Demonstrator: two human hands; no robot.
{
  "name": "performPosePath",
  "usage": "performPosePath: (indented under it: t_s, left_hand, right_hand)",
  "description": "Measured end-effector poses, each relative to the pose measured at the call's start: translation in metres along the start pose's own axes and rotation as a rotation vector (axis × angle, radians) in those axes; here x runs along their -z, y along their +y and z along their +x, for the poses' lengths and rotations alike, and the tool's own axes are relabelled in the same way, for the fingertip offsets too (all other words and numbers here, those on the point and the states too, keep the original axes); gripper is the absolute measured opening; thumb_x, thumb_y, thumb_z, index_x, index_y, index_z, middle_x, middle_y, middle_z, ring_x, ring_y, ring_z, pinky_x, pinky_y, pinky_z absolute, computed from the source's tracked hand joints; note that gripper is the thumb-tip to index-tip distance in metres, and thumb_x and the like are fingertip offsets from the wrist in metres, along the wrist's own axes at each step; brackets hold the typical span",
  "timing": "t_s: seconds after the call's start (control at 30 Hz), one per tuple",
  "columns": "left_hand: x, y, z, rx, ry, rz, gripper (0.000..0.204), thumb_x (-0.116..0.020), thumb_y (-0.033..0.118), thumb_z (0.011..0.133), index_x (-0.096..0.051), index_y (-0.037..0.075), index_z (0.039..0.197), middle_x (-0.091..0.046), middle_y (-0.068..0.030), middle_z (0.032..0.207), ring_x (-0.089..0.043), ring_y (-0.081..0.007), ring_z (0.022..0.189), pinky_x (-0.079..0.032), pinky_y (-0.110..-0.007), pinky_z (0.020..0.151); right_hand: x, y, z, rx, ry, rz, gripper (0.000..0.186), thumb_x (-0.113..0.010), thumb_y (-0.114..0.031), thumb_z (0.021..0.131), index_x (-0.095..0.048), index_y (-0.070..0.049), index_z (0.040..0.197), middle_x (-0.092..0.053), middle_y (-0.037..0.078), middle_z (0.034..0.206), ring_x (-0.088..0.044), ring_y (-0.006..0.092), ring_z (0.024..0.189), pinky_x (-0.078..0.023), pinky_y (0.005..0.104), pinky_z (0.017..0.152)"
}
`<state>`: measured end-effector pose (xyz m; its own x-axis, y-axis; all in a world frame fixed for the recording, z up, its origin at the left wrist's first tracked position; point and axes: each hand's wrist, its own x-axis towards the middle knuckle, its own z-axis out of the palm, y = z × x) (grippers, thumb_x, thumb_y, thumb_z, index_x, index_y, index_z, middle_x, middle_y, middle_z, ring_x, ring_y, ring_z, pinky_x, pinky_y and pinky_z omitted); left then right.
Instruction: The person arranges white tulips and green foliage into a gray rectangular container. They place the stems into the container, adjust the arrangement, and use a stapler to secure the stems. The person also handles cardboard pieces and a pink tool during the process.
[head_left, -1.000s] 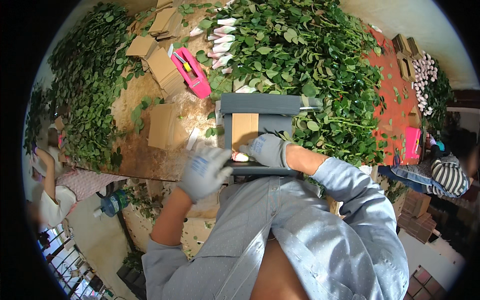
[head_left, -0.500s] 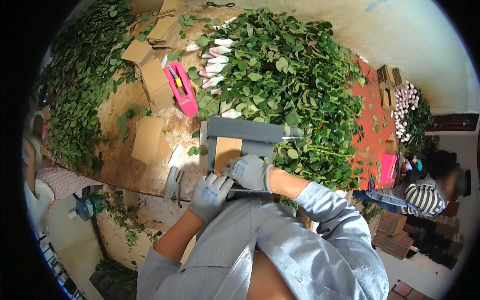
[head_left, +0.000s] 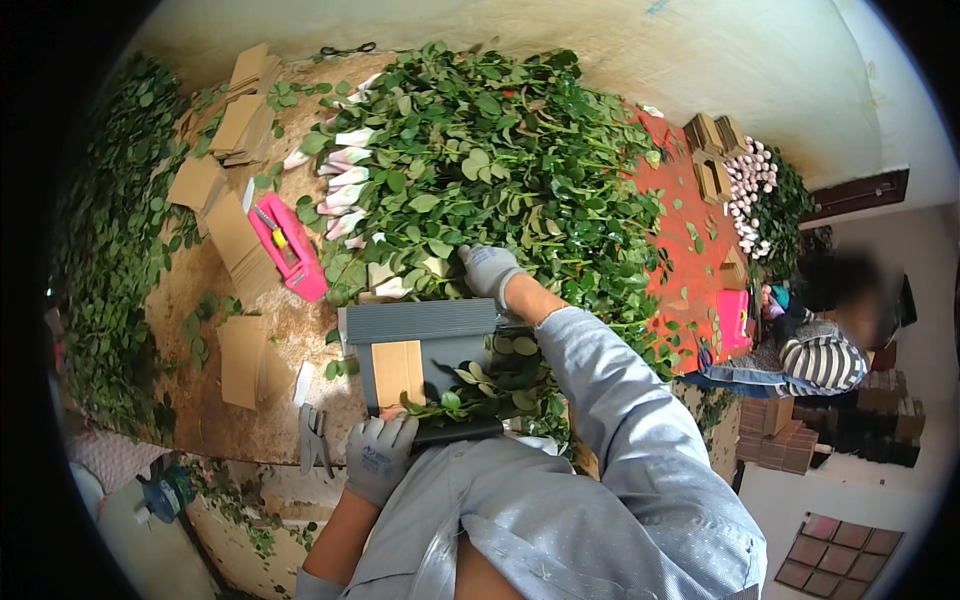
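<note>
My left hand (head_left: 381, 458), in a grey glove, is at the near left corner of a dark grey tray (head_left: 455, 352). Its fingers are curled over; what they hold, if anything, is hidden. Beside it in the tray lie leafy stems (head_left: 515, 385) and an upright brown cardboard piece (head_left: 398, 374). My right hand (head_left: 490, 270), also gloved, reaches past the tray's ribbed far edge to a big heap of leafy roses (head_left: 480, 160). Its fingertips touch the leaves and are partly hidden. Pale pink rose heads (head_left: 347, 176) stick out along the heap's left side.
A pink tape dispenser (head_left: 290, 250), cardboard stacks (head_left: 240, 130) and a stapler-like metal tool (head_left: 314, 440) lie on the left of the table. More foliage (head_left: 110, 250) covers the far left. Beyond the red table part (head_left: 690, 250) at right sits another person (head_left: 820, 355).
My right hand has left the tray and moved away from me to the rose heap. Leafy stems now lie in the tray. The view has shifted, and my left hand stays at the tray's corner.
</note>
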<state>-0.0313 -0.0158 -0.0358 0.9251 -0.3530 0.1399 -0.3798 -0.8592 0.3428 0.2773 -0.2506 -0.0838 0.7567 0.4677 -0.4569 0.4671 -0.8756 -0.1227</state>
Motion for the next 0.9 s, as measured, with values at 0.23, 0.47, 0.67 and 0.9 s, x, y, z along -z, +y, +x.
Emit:
performPosePath:
  t_s: [0.23,0.47,0.67,0.9]
  left_hand:
    - [-0.001,0.001,-0.003,0.008,0.034,-0.001,0.029,-0.072,0.025,0.076,-0.071,0.017,0.104,-0.072,0.0001,0.103,-0.064,-0.0227,0.083,-0.047,-0.040,0.072]
    - [0.009,0.005,0.002,-0.019,0.088,-0.054,0.030,-0.066,0.020,0.080,-0.072,0.012,0.108,-0.073,-0.0036,0.104,-0.063,-0.0243,0.086,-0.046,-0.041,0.074]
    - [0.011,0.006,-0.001,0.006,0.025,-0.070,0.034,-0.063,0.021,0.084,-0.071,0.012,0.116,-0.073,-0.0054,0.108,-0.063,-0.0260,0.089,-0.045,-0.042,0.076]
    - [0.013,0.008,-0.002,0.014,0.032,-0.066,0.030,-0.060,0.022,0.086,-0.070,0.013,0.112,-0.073,-0.0054,0.108,-0.063,-0.0264,0.090,-0.046,-0.044,0.075]
  right_hand:
    - [0.030,0.009,-0.038,0.251,-0.120,-0.034,0.038,-0.064,-0.017,0.091,-0.066,-0.005,0.126,-0.073,0.019,0.117,-0.071,0.0375,0.106,-0.058,0.0449,0.088]
    - [0.007,0.030,-0.055,0.208,0.001,-0.068,0.027,-0.071,-0.019,0.087,-0.076,-0.005,0.109,-0.075,0.020,0.110,-0.072,0.0369,0.104,-0.058,0.0448,0.089]
    - [0.028,0.022,-0.058,0.263,-0.099,0.103,0.033,-0.069,-0.020,0.088,-0.074,-0.007,0.118,-0.075,0.019,0.109,-0.071,0.0396,0.101,-0.057,0.0457,0.088]
    - [0.004,0.046,0.005,-0.032,0.346,0.339,0.030,-0.057,-0.020,0.096,-0.070,-0.006,0.119,-0.072,0.023,0.114,-0.069,0.0415,0.106,-0.055,0.0486,0.092]
